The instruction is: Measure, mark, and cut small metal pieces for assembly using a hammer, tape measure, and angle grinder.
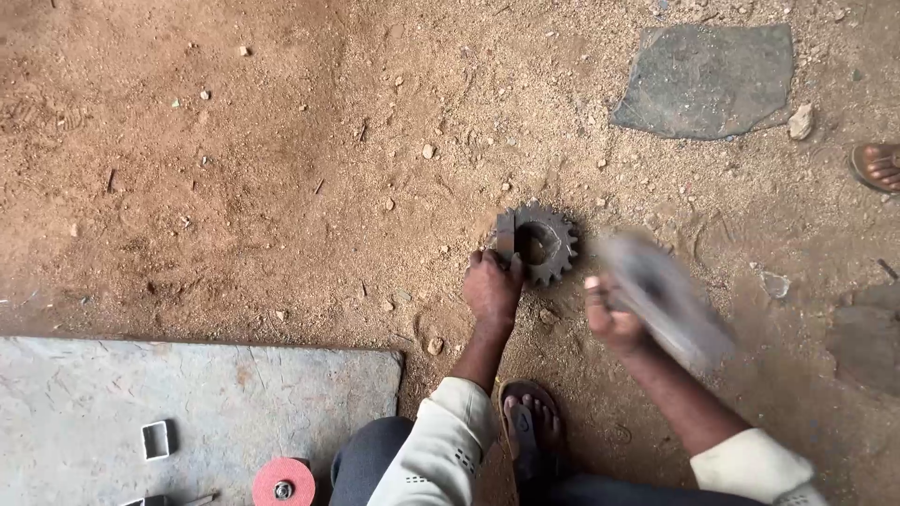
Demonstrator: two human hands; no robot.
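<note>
Nearest us, a red grinding disc (283,482) lies on the stone slab (187,394), and our sandalled foot (530,422) is planted on the dirt. Our left hand (491,286) pinches a flat metal piece (505,234) upright against the toothed gear (542,244), steadying it. Our right hand (611,319) is closed around a motion-blurred hammer (667,298). Farther off lies a flat grey rock (708,80).

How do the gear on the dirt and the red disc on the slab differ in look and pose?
The gear is dark metal with teeth around its edge; the red disc is smooth-edged with a small metal hub. The gear sits on loose dirt with the left hand at its side; the disc lies untouched on the grey slab. The gear's hole is wide, the disc's small. Both are round with a centre hole.
</note>
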